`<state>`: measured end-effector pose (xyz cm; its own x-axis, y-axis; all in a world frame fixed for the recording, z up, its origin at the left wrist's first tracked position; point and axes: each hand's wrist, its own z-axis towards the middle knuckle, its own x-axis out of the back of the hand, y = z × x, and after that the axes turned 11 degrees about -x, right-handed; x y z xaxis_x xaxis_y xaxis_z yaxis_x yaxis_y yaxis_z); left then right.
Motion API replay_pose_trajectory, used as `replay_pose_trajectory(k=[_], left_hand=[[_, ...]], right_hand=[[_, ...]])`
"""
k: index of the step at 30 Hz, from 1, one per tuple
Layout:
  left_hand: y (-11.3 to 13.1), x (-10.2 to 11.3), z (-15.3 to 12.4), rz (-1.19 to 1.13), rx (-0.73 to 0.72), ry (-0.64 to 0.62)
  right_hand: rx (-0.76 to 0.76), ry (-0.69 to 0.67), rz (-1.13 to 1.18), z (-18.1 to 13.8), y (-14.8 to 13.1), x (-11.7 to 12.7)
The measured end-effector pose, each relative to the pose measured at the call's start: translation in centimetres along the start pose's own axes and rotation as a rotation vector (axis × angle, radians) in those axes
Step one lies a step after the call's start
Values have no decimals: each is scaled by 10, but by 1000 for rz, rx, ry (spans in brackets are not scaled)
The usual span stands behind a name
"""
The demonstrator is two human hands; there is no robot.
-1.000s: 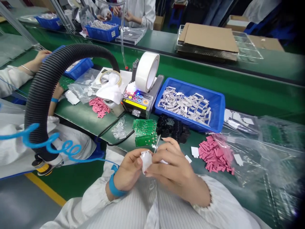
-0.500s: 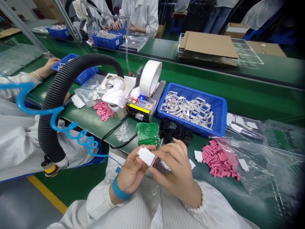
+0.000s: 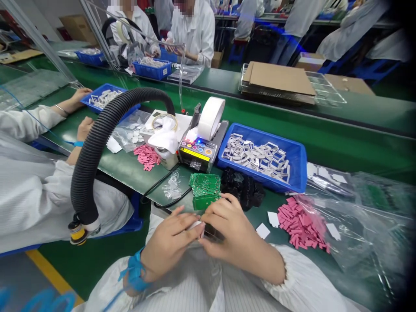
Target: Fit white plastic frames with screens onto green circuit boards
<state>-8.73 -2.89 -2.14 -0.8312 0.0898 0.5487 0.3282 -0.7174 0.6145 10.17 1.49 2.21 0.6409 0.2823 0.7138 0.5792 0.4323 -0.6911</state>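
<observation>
My left hand [image 3: 173, 240], with a blue strap [image 3: 136, 271] round its wrist, is closed on a small white flat piece [image 3: 195, 224] just above my lap. My right hand [image 3: 232, 229] pinches the same piece from the other side, thumb and fingertips meeting the left fingers. Most of the piece is hidden behind the fingers. Just beyond my hands lie green circuit boards [image 3: 205, 186] in a fanned stack and a heap of black parts [image 3: 242, 188]. Two white cards [image 3: 262, 231] rest on the bench by my right wrist.
Behind stands a blue bin [image 3: 303, 173] of white frames, beside a tape dispenser [image 3: 198, 158]. Pink strips [image 3: 300, 223] and plastic bags [image 3: 354, 229] lie to the right. A black hose [image 3: 84, 173] arches at left, near a co-worker's hand [image 3: 85, 128] and another blue bin [image 3: 112, 108].
My left hand has turned over, its back now upward, covering the white piece that showed face-up before. The view has shifted slightly upward. The blue coiled cord has dropped to the lower left.
</observation>
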Motion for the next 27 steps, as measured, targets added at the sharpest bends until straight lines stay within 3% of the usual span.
replay_pose_trajectory(k=[1, 3, 4, 6, 7, 9, 12, 14, 17, 23, 27], left_hand=[[-5, -2, -8, -108, 102, 34], [-17, -7, -31, -414, 424, 190], [-24, -8, -45, -599, 642, 333], [-39, -5, -77, -983, 943, 790], [-45, 0, -93, -1140, 988, 999], [-55, 18, -126, -1294, 925, 1300], [-55, 51, -161, -1278, 782, 1561], [-48, 68, -172, -1224, 748, 1670], [-37, 74, -172, -1135, 780, 1747], [-33, 64, -157, -1088, 847, 1779], [-32, 72, -154, -1092, 814, 1779]], right_hand=[[-69, -83, 107, 6, -1, -2], [-344, -181, 515, 20, 1, -5], [-509, -177, 759, 27, 3, -7], [-791, -88, 1151, 43, 10, -11], [-883, -38, 1263, 50, 15, -14], [-974, 32, 1352, 64, 24, -19], [-1074, 134, 1454, 80, 31, -28], [-1101, 201, 1490, 88, 29, -33], [-1119, 272, 1512, 96, 23, -40], [-1106, 363, 1507, 107, 21, -47], [-1063, 306, 1481, 104, 12, -39]])
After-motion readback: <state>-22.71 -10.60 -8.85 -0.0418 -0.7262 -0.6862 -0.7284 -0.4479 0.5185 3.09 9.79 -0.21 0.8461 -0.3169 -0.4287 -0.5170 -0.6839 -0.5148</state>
